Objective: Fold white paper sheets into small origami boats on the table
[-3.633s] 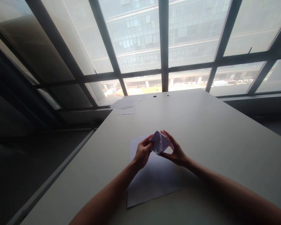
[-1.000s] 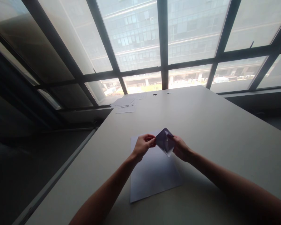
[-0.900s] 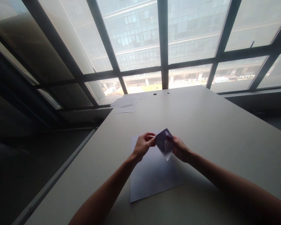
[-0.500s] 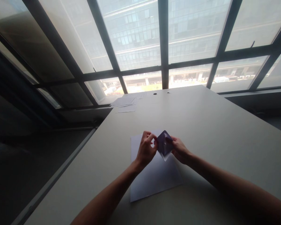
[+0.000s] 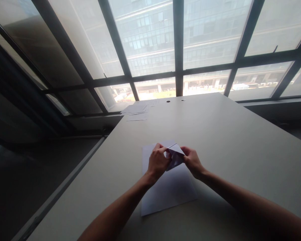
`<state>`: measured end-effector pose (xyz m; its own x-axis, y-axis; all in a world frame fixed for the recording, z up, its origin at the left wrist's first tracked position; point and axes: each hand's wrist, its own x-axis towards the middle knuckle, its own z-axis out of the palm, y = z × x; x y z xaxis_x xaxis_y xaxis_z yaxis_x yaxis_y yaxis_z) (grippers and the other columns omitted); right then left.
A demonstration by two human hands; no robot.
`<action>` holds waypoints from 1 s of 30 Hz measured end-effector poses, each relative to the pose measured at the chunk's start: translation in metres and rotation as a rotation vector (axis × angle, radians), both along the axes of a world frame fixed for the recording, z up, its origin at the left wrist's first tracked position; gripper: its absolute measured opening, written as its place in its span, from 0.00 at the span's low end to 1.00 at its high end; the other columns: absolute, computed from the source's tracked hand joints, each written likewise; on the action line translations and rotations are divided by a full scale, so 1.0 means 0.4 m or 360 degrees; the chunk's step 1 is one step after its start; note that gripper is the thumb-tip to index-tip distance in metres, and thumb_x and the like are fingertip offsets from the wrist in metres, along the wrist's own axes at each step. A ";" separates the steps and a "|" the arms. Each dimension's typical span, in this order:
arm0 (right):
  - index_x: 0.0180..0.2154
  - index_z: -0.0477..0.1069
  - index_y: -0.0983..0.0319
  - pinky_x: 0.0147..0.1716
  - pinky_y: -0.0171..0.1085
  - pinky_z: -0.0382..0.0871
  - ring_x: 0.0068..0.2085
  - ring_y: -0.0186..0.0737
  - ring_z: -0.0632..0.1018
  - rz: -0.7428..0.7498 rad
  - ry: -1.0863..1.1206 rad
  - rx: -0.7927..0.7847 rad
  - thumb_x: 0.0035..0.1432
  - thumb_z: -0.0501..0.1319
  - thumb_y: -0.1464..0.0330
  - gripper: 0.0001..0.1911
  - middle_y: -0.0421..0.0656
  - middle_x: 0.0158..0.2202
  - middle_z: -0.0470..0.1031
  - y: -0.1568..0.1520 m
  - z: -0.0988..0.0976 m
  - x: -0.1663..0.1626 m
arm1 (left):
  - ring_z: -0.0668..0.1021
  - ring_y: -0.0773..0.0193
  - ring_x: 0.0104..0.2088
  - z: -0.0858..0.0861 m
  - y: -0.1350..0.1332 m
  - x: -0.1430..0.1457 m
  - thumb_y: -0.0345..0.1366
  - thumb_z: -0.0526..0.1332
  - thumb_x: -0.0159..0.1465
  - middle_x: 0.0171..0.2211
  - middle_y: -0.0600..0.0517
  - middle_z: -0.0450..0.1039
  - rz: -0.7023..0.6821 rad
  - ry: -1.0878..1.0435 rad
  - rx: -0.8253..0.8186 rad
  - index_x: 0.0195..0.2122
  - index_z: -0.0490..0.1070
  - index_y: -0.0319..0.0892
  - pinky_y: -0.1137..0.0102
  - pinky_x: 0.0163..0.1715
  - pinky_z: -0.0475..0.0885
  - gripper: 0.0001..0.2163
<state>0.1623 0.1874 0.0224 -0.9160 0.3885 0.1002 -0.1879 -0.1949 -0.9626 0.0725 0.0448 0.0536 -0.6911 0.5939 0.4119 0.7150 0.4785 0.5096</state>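
Note:
A small piece of folded paper is held up between my two hands, with creased flaps and a light upper face. My left hand pinches its left side, thumb and fingers curled in a ring. On the other side, my right hand grips the right corner between thumb and fingers. Below both hands a larger white sheet of paper lies flat on the table, partly covered by my left hand and forearm.
The long pale table stretches away toward tall windows. Several loose papers lie at its far left corner. Two small marks or holes show near the far edge. A dark floor lies beyond the left edge.
The folded paper has turned from a diamond with its opening facing me to a tilted position, showing a lighter top face. Both hands stay closed on it; the view has shifted slightly.

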 end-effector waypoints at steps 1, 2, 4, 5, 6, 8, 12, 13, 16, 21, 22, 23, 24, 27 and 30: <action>0.39 0.78 0.65 0.31 0.38 0.72 0.32 0.44 0.79 -0.0020 -0.0006 0.0024 0.50 0.71 0.56 0.20 0.48 0.34 0.81 0.002 -0.002 -0.002 | 0.73 0.65 0.31 -0.003 0.001 -0.004 0.33 0.63 0.60 0.33 0.51 0.68 -0.0015 -0.0068 0.0035 0.29 0.75 0.42 0.70 0.32 0.70 0.04; 0.38 0.78 0.65 0.30 0.38 0.72 0.32 0.44 0.79 -0.0043 -0.0024 0.0042 0.50 0.71 0.55 0.21 0.48 0.33 0.80 0.005 -0.007 -0.004 | 0.73 0.65 0.31 -0.006 0.002 -0.007 0.32 0.63 0.60 0.33 0.51 0.68 -0.0026 -0.0130 0.0077 0.29 0.76 0.42 0.70 0.32 0.70 0.04; 0.37 0.76 0.65 0.28 0.38 0.72 0.29 0.43 0.78 -0.0108 -0.0084 0.0066 0.51 0.69 0.51 0.23 0.47 0.30 0.79 0.011 -0.022 -0.011 | 0.74 0.65 0.32 -0.008 0.003 -0.012 0.31 0.63 0.58 0.33 0.51 0.68 -0.0032 -0.0231 0.0185 0.29 0.76 0.41 0.70 0.33 0.73 0.02; 0.36 0.76 0.65 0.27 0.38 0.72 0.28 0.43 0.78 -0.0147 -0.0113 0.0081 0.51 0.68 0.50 0.24 0.47 0.29 0.79 0.013 -0.031 -0.014 | 0.75 0.65 0.32 -0.007 0.004 -0.012 0.31 0.63 0.58 0.34 0.51 0.68 -0.0032 -0.0272 0.0244 0.30 0.76 0.41 0.69 0.33 0.74 0.02; 0.36 0.75 0.65 0.26 0.38 0.72 0.28 0.43 0.78 -0.0182 -0.0133 0.0106 0.52 0.67 0.49 0.25 0.46 0.29 0.78 0.015 -0.038 -0.017 | 0.75 0.65 0.32 -0.006 0.004 -0.011 0.31 0.63 0.58 0.34 0.51 0.68 -0.0035 -0.0305 0.0300 0.30 0.75 0.41 0.69 0.34 0.75 0.02; 0.35 0.74 0.65 0.25 0.38 0.72 0.28 0.44 0.78 -0.0250 -0.0131 0.0196 0.54 0.64 0.48 0.25 0.47 0.29 0.78 0.018 -0.047 -0.022 | 0.75 0.65 0.34 -0.002 0.005 -0.004 0.30 0.63 0.58 0.35 0.51 0.68 -0.0072 -0.0342 0.0404 0.30 0.74 0.41 0.68 0.34 0.77 0.02; 0.35 0.74 0.64 0.25 0.36 0.71 0.29 0.43 0.78 -0.0405 -0.0002 0.0485 0.58 0.62 0.51 0.21 0.47 0.29 0.78 0.024 -0.031 -0.021 | 0.77 0.62 0.41 0.003 0.009 0.007 0.30 0.64 0.60 0.41 0.49 0.71 -0.0271 -0.0300 0.0558 0.36 0.73 0.42 0.63 0.44 0.77 0.04; 0.36 0.74 0.63 0.26 0.36 0.71 0.30 0.43 0.78 -0.0439 0.0048 0.0551 0.58 0.63 0.53 0.19 0.46 0.30 0.79 0.027 -0.025 -0.019 | 0.77 0.61 0.43 0.003 0.009 0.005 0.31 0.64 0.60 0.45 0.48 0.71 -0.0317 -0.0308 0.0594 0.42 0.72 0.43 0.61 0.45 0.76 0.09; 0.38 0.74 0.62 0.28 0.36 0.72 0.33 0.43 0.78 -0.0437 0.0231 0.0707 0.59 0.63 0.60 0.12 0.45 0.33 0.79 0.040 -0.012 -0.012 | 0.77 0.59 0.46 0.006 0.011 -0.005 0.33 0.66 0.60 0.53 0.45 0.71 -0.0488 -0.0365 0.0587 0.56 0.67 0.46 0.63 0.43 0.77 0.22; 0.38 0.73 0.60 0.33 0.37 0.72 0.33 0.39 0.76 -0.0358 0.0557 0.1036 0.60 0.57 0.72 0.07 0.42 0.32 0.76 0.048 -0.016 -0.001 | 0.79 0.61 0.36 0.021 0.003 -0.018 0.32 0.62 0.64 0.36 0.49 0.79 -0.0612 -0.0293 0.0449 0.41 0.79 0.43 0.68 0.36 0.74 0.07; 0.38 0.72 0.59 0.35 0.37 0.72 0.34 0.39 0.76 -0.0347 0.0608 0.1096 0.59 0.56 0.74 0.09 0.42 0.33 0.76 0.048 -0.017 0.001 | 0.79 0.62 0.33 0.024 0.000 -0.018 0.31 0.62 0.63 0.33 0.50 0.79 -0.0604 -0.0271 0.0461 0.38 0.79 0.42 0.69 0.34 0.73 0.06; 0.39 0.72 0.59 0.36 0.38 0.72 0.36 0.40 0.77 -0.0331 0.0648 0.1143 0.59 0.55 0.75 0.10 0.43 0.35 0.76 0.048 -0.015 0.003 | 0.78 0.62 0.31 0.026 -0.003 -0.017 0.30 0.62 0.63 0.30 0.50 0.78 -0.0596 -0.0244 0.0475 0.35 0.80 0.42 0.70 0.33 0.72 0.06; 0.40 0.72 0.58 0.38 0.40 0.72 0.39 0.41 0.77 -0.0309 0.0681 0.1185 0.60 0.54 0.75 0.11 0.45 0.38 0.76 0.050 -0.013 0.005 | 0.78 0.63 0.30 0.026 -0.007 -0.016 0.30 0.62 0.63 0.29 0.51 0.78 -0.0592 -0.0206 0.0490 0.34 0.80 0.42 0.70 0.32 0.71 0.06; 0.41 0.73 0.56 0.42 0.44 0.72 0.43 0.45 0.76 -0.0249 0.0749 0.1316 0.61 0.55 0.73 0.10 0.47 0.41 0.76 0.060 -0.001 0.013 | 0.78 0.61 0.34 0.023 -0.016 -0.013 0.31 0.62 0.63 0.32 0.50 0.79 -0.0606 0.0006 0.0544 0.36 0.80 0.45 0.68 0.35 0.72 0.07; 0.39 0.75 0.54 0.44 0.48 0.71 0.43 0.47 0.76 -0.0252 0.0824 0.1473 0.62 0.58 0.70 0.08 0.47 0.40 0.77 0.077 0.005 0.023 | 0.77 0.60 0.38 0.015 -0.022 -0.008 0.31 0.62 0.64 0.35 0.50 0.78 -0.0615 0.0262 0.0638 0.38 0.80 0.48 0.65 0.40 0.72 0.07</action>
